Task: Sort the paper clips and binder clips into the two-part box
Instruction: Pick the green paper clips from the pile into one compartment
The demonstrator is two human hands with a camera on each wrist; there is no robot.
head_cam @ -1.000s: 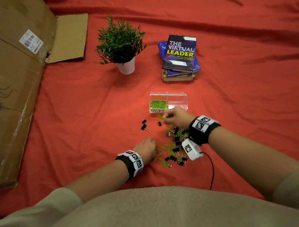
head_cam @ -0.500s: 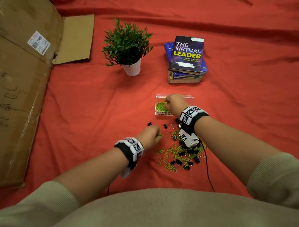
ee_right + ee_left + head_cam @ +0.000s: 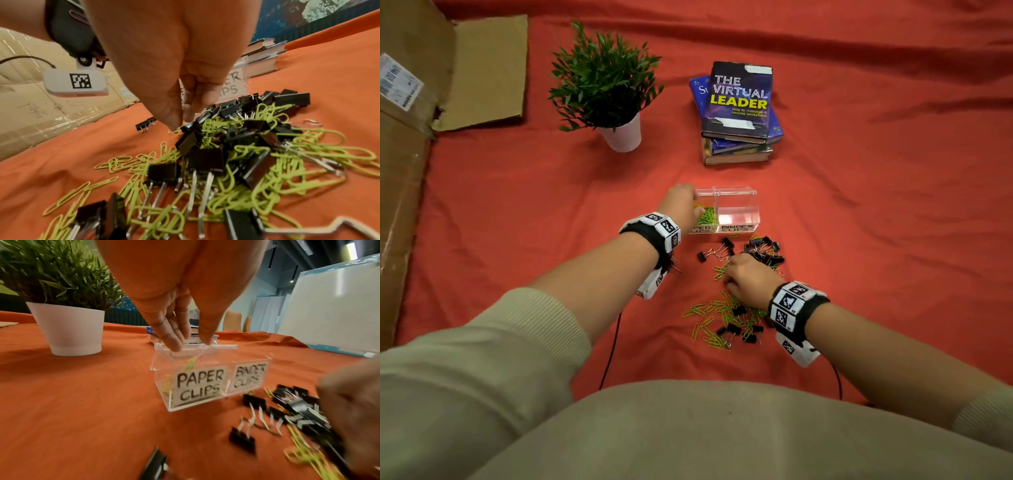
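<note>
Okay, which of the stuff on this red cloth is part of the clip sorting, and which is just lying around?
Part of the job:
two-part box
green paper clips
black binder clips

Just lying about:
potted plant
stack of books
cardboard box

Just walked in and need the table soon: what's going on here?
A person is sorting a mixed pile of green paper clips and black binder clips into a clear two-part box. The left hand is over the PAPER CLIPS side, fingers straight, a green clip dropping in below them. The right hand is down in the pile, fingertips pinching at a clip. The paper-clip side holds some green clips; the BINDER CLIPS side looks empty. Most of the pile is left.
</note>
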